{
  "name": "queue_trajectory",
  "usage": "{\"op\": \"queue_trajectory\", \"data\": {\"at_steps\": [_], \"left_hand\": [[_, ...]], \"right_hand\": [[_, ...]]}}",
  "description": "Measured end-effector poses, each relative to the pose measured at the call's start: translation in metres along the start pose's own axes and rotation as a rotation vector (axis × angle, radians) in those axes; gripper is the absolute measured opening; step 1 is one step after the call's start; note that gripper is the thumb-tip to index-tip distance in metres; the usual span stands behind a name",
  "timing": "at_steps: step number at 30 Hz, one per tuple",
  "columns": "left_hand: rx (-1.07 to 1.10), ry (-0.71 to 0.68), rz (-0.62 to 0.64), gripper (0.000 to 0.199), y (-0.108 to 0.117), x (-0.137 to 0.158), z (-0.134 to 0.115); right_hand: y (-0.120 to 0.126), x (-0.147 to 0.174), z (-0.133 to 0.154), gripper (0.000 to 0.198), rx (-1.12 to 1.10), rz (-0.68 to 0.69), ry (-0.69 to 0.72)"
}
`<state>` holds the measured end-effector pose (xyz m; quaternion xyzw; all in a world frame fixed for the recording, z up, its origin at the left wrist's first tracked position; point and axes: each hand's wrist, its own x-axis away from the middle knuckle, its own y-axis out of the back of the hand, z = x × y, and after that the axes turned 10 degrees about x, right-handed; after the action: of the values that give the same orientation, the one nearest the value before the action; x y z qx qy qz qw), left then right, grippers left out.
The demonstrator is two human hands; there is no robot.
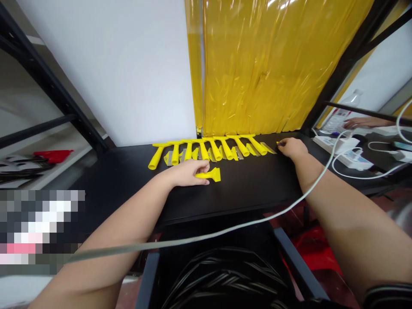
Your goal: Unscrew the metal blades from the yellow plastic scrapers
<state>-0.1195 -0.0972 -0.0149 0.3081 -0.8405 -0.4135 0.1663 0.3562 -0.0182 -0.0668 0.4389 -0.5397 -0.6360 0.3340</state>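
Observation:
My left hand (pixel 189 171) is closed around the handle of a yellow plastic scraper (pixel 214 174), holding it low over the black table (pixel 244 184), its flared end pointing right. Behind that hand runs a row of several yellow scraper handles (pixel 227 150), with hollow round ends towards me. Metal blades (pixel 268 148) and small yellow pieces lie among them. Off the right end of the row, my right hand (pixel 292 148) has its fingers pinched together at the table top. A bit of yellow shows at its fingertips; the rest of what it holds is hidden.
A white cable (pixel 231 231) hangs across the front, over my forearms. White power strips (pixel 346 154) and a plastic bottle (pixel 344 109) stand at the right, near another person's hand (pixel 363 123). A white panel and a yellow plastic curtain (pixel 273 68) rise behind the table.

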Motion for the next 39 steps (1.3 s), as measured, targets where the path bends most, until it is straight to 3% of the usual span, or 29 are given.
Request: {"op": "queue_trajectory", "data": {"at_steps": [5,9,13,15,20,23,27,33,36,39], "left_hand": [[0.004,0.007,0.030,0.033,0.001,0.000,0.003],[0.002,0.032,0.051,0.030,0.001,0.001,0.001],[0.014,0.042,0.064,0.028,0.001,0.001,0.001],[0.024,0.039,0.060,0.028,0.001,0.001,0.003],[0.035,0.041,0.053,0.029,0.001,0.001,0.006],[0.037,0.034,0.051,0.029,0.001,0.001,0.005],[0.050,0.017,0.049,0.029,0.002,0.001,0.004],[0.048,0.009,0.042,0.028,0.003,0.002,0.003],[0.039,0.012,0.043,0.029,0.004,0.002,0.004],[0.046,0.032,0.044,0.031,0.004,0.002,0.005]], "right_hand": [[0.020,0.031,-0.001,0.040,0.124,0.059,-0.013],[0.031,0.079,0.005,0.034,0.158,0.034,0.025],[0.041,0.143,0.035,0.033,0.079,-0.038,0.214],[0.047,0.171,0.059,0.028,-0.004,-0.061,0.375],[0.058,0.203,0.118,0.018,-0.089,-0.032,0.703],[0.061,0.203,0.143,0.017,-0.090,-0.023,0.819],[0.070,0.195,0.159,0.013,-0.117,0.033,0.876],[0.099,0.140,0.144,0.026,-0.334,0.177,0.883],[0.097,0.103,0.124,0.037,-0.494,0.424,0.930],[0.081,0.082,0.107,0.043,-0.675,0.625,0.836]]}}
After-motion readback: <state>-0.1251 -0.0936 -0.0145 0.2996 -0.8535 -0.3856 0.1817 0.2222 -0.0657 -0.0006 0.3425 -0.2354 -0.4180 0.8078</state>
